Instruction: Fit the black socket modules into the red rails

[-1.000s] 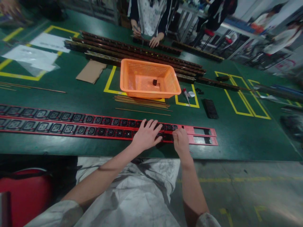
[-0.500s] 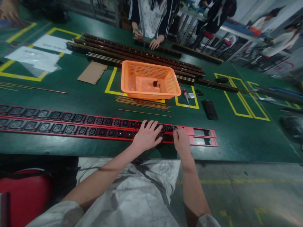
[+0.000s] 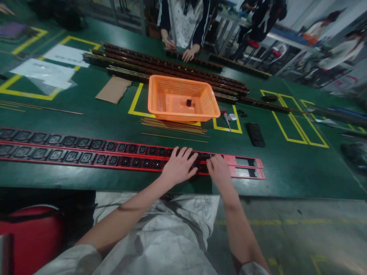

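Two long red strips lie side by side along the table, the far strip (image 3: 83, 143) and the near strip (image 3: 86, 158), both lined with black power sockets. My left hand (image 3: 178, 167) rests across the two strips with its fingers spread. Just to the right, my right hand (image 3: 220, 170) is closed, its fingertips bent down onto the strips beside the last sockets. Whatever its fingers may grip is hidden. Past it, the strips' pink-red ends (image 3: 231, 160) show rectangular cut-outs.
An orange basket (image 3: 183, 117) holding a small black part (image 3: 188, 102) stands beyond the strips. Before it lie thin brass-coloured rods (image 3: 172, 125). To its right are a screwdriver (image 3: 226, 119) and a dark phone-like slab (image 3: 255, 134). A co-worker's hand (image 3: 188, 54) rests on dark bars behind.
My right hand has shifted slightly left along the strips, its fingertips nearer my left hand. My left hand stays in place on the strips.
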`<state>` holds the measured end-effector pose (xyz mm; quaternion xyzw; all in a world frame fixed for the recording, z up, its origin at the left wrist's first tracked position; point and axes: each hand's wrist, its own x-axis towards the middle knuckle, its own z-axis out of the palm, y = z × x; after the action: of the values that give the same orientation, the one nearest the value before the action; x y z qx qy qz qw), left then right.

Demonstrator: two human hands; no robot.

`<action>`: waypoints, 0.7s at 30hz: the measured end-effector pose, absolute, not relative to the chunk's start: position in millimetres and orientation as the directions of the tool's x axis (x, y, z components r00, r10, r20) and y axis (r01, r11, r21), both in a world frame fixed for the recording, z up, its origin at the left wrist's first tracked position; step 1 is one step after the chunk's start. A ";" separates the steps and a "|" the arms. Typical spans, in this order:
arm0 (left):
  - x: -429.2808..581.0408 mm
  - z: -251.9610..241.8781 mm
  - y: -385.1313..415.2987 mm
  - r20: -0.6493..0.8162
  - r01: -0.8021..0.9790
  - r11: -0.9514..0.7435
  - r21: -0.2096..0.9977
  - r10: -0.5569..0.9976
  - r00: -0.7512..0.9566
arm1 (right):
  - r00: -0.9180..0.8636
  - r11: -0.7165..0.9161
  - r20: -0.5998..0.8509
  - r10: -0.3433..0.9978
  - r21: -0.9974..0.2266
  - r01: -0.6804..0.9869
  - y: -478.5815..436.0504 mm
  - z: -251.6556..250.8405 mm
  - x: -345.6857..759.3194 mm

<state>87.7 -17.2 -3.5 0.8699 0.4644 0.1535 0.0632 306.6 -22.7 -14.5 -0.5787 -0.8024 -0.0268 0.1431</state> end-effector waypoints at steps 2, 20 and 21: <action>87.7 -4.0 -17.3 0.208 0.789 -0.560 0.253 0.828 0.521 | -0.262 0.309 0.276 0.925 -0.145 0.940 -24.9 -17.1 306.7; 86.9 -3.2 -17.7 0.213 0.787 -0.564 0.249 0.825 0.524 | -0.297 0.277 0.046 0.954 -0.517 0.810 -38.6 8.9 338.6; 87.1 -3.3 -17.6 0.213 0.788 -0.563 0.250 0.826 0.522 | -0.316 0.285 0.031 0.948 -0.519 0.806 -39.2 10.4 340.0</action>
<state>87.1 -17.6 -3.3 0.8703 0.4635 0.1548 0.0612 340.0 -39.2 10.4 -0.5597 -0.7835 0.2102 0.1696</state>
